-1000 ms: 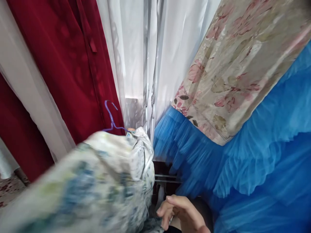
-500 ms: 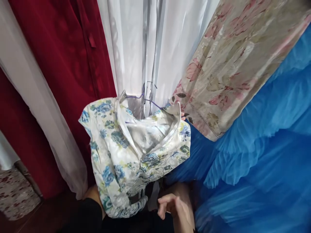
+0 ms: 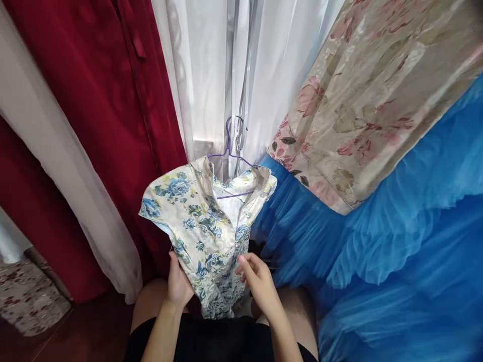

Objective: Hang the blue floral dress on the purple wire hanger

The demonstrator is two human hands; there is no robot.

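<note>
A white V-neck blouse (image 3: pixel 192 231) with blue and green flowers hangs in front of me on a purple wire hanger (image 3: pixel 228 146). On its left edge, my left hand (image 3: pixel 178 282) is closed, thumb in front and the other fingers behind the cloth. My right hand (image 3: pixel 258 278) is at the opposite edge, its thumb and curled fingers closed at the fabric. The lower part of the blouse is bunched and narrows between both hands, above my lap.
Behind hang white drapery (image 3: pixel 207 75) and a red cloth (image 3: pixel 101 100). At right are a beige floral garment (image 3: pixel 354 110) and ruffled blue tulle (image 3: pixel 377 246). A pale sheer length (image 3: pixel 75 186) hangs at left, with a red-flecked fabric (image 3: pixel 30 296) low beside it.
My left hand has come into view at the blouse's left edge, and my right hand has moved up to its right edge. The blouse has turned and narrowed, and more of the hanger shows.
</note>
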